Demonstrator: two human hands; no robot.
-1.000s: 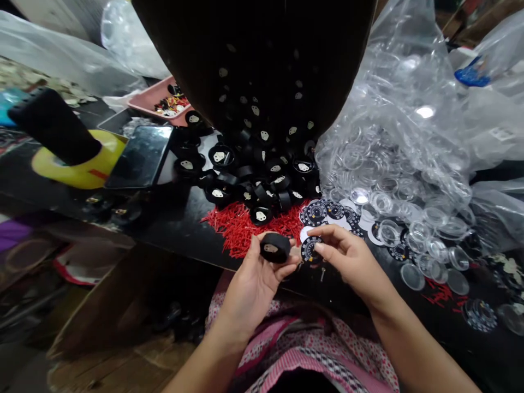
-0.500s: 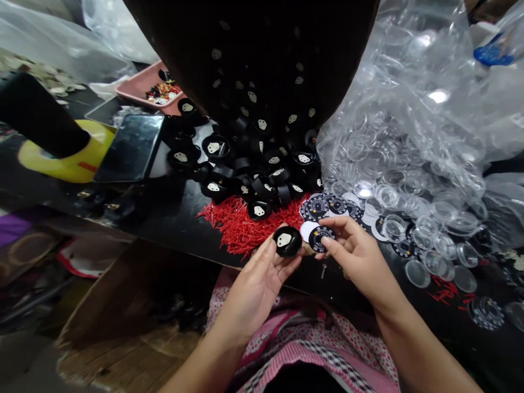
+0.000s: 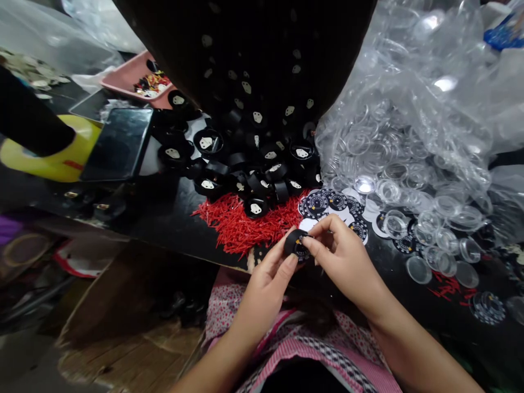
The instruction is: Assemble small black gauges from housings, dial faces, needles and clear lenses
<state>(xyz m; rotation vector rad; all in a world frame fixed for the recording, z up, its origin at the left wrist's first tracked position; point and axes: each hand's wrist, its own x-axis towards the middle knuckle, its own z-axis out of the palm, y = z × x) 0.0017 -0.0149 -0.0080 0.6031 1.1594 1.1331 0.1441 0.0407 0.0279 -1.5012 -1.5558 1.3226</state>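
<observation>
My left hand grips a round black case by its rim, near the table's front edge. A printed black dial disc lies at the case's opening, and the fingertips of my right hand pinch it there. Just behind the hands is a heap of thin red pieces. More printed dials and white discs lie behind my right hand. Several black cases with pale plates are piled beyond the red heap.
Clear round covers spill from a large plastic bag on the right. At the left are a dark-screened device, a yellow roll and a pink tray. A dark surface overhangs the cases.
My left hand has tilted the black case to face my right hand. My right hand has brought the dial disc from beside the case to its opening. The view has shifted slightly.
</observation>
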